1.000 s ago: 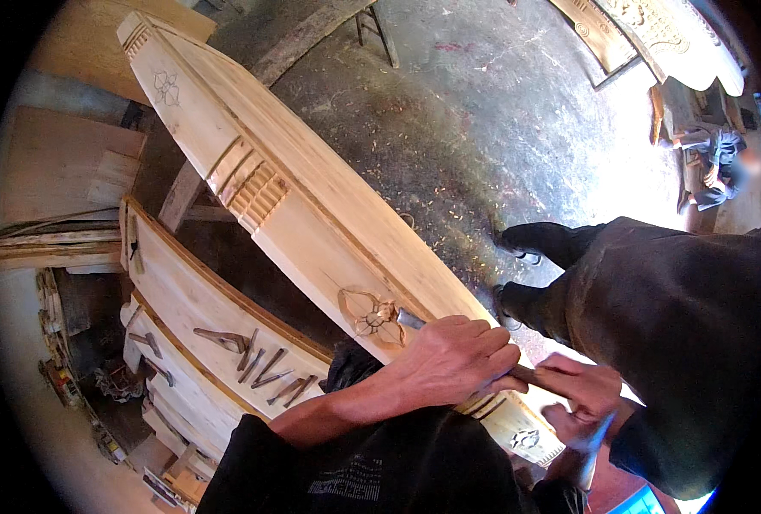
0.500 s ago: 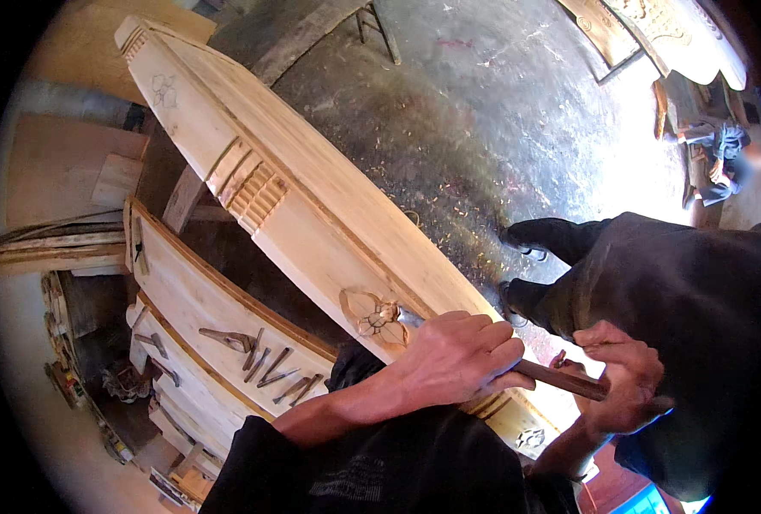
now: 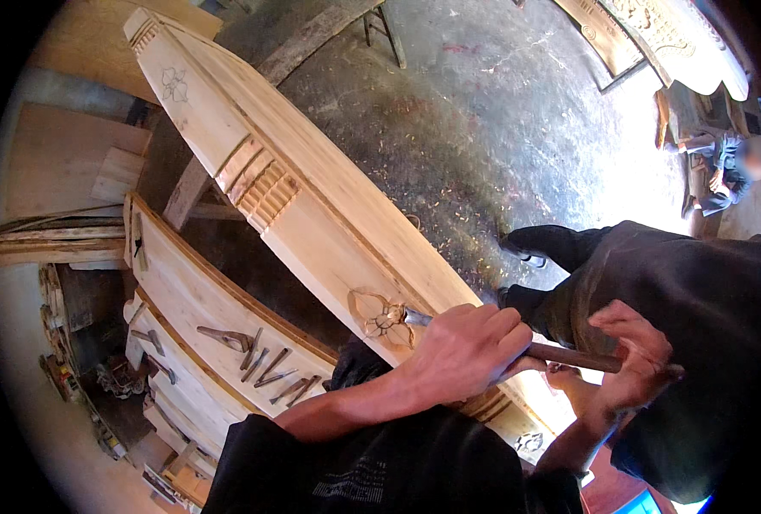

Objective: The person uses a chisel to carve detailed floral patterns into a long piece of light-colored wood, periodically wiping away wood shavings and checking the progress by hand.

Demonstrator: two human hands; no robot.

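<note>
My left hand is closed around a wood chisel with a long brown handle. The chisel's metal blade emerges beside the knuckles and meets a carved flower on a long pale wooden beam. At the handle's far end is my right hand, its palm against the end and its fingers bent but apart from the shaft. Part of the beam lies hidden under my left hand and forearm.
Several carving tools lie on a curved wooden panel at left. A person in black stands close at right; another person sits farther back. Wood shavings dot the floor.
The chisel handle has swung to a flatter angle, its far end rising in view. My right hand has shifted slightly up, with its fingers lifted more. My left hand keeps its grip.
</note>
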